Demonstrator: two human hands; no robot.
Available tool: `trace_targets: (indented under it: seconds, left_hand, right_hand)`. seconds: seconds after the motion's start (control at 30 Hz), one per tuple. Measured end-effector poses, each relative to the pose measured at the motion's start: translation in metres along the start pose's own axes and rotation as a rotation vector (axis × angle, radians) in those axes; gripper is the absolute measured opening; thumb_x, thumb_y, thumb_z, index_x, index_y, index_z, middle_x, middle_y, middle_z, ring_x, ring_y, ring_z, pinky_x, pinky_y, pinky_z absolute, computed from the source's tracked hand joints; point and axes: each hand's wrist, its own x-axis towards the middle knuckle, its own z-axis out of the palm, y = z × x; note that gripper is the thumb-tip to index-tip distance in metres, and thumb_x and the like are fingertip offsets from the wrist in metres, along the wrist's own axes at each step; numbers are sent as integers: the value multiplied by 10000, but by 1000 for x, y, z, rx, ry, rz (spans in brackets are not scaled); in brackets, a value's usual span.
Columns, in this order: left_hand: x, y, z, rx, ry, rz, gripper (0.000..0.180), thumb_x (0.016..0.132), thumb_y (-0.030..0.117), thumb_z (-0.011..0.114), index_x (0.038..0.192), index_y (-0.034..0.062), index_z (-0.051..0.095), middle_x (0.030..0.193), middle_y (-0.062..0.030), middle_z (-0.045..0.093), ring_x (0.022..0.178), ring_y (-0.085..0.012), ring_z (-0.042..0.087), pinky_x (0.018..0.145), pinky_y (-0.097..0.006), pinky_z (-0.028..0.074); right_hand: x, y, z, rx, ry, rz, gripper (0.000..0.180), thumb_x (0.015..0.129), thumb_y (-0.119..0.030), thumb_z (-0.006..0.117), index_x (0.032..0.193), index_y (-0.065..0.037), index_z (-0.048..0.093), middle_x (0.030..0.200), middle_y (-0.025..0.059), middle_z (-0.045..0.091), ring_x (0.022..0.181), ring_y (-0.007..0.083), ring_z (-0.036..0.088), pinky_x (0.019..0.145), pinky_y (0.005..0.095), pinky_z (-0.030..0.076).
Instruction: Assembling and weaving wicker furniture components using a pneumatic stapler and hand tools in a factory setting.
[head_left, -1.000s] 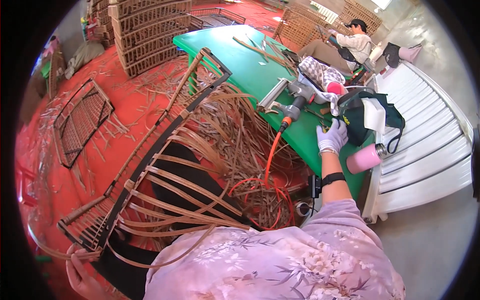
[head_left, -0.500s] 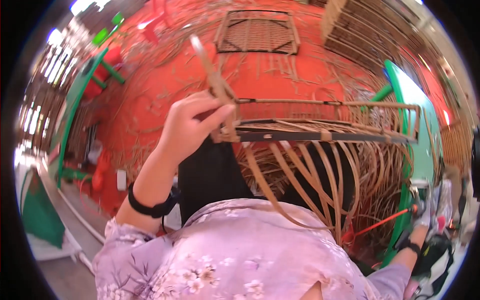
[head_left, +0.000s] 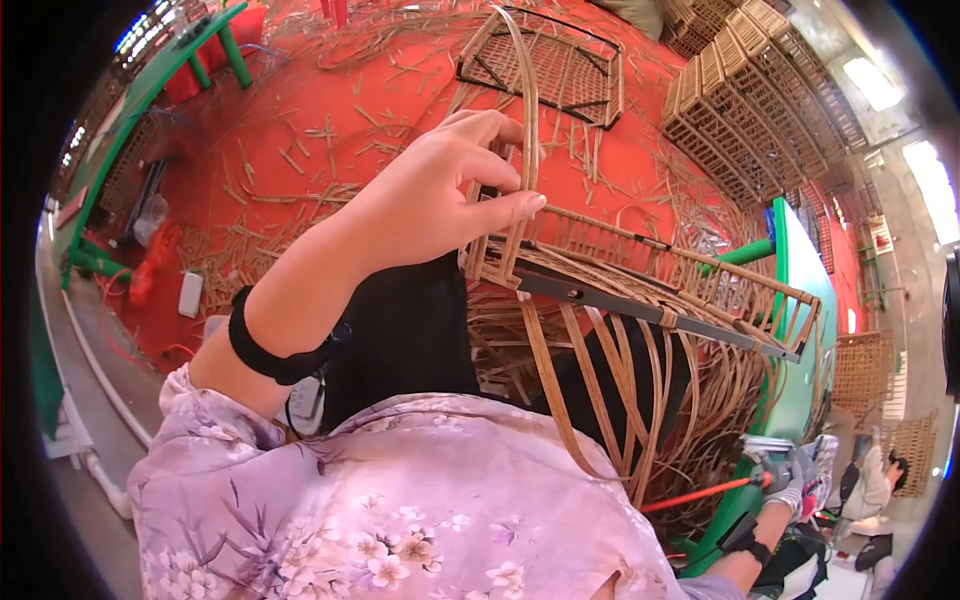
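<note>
A long woven frame of brown rattan [head_left: 640, 243] with a dark flat bar [head_left: 620, 309] along its near side lies across my lap. At its left corner my left hand [head_left: 450, 180] is closed, thumb and fingers pinching a rattan strip [head_left: 530, 90] that stands up and bends over at the top. Several loose strips [head_left: 545, 365] hang from the near side over my legs. Far to the lower right, my gloved right hand [head_left: 788, 480] is wrapped round a silver air stapler [head_left: 768, 447] with an orange hose [head_left: 695, 494], beside the green table.
Rattan scraps [head_left: 330, 145] litter the red floor. A finished-looking woven panel [head_left: 545, 65] lies ahead; stacked rattan baskets [head_left: 745, 100] stand at the far right. Green table edges [head_left: 805, 290] flank me on both sides. Another person [head_left: 872, 480] is at the right.
The view has turned, and the rattan frame now slants down to the right. My left hand still pinches the strip, which stands more upright. My right hand stays on the stapler.
</note>
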Motion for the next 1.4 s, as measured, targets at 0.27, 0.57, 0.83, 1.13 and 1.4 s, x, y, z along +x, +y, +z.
trace_targets:
  seconds: [0.27,0.57,0.83,1.13,1.4]
  left_hand:
    - [-13,-20,-1,57,20,61,188,811,218,727,750,41,731,1424,-110,465,1402,-324,263,1132,-477,193]
    - [-9,-40,10,62,53,169,224,816,277,725,760,60,741,1427,-117,455,1415,-329,244,1149,-498,145]
    - [-8,-54,11,-59,57,329,222,835,275,707,781,62,738,1356,-105,510,1377,-313,313,1132,-481,194]
    - [-6,-58,18,-126,95,377,229,822,260,723,776,35,722,1304,-118,532,1331,-326,372,1058,-461,326]
    - [-7,-61,20,-154,121,401,237,821,252,732,778,19,716,1288,-131,539,1318,-339,383,1034,-448,361]
  right_hand:
    - [-136,-13,86,-376,-122,-440,242,866,-224,681,738,-84,530,660,27,498,548,168,480,549,337,462]
    - [-318,-2,211,-512,-769,-565,518,890,-131,642,1295,100,416,636,70,522,467,153,500,468,275,457]
    - [-415,42,302,-935,-967,-442,555,690,46,637,1206,107,442,783,156,598,543,210,582,497,319,509]
    - [-420,69,338,-1190,-1063,-382,346,748,-21,735,1051,59,590,760,99,639,636,164,625,570,284,498]
    - [-421,71,350,-1390,-961,-306,497,734,-30,797,1160,-27,542,968,49,648,865,142,624,735,301,516]
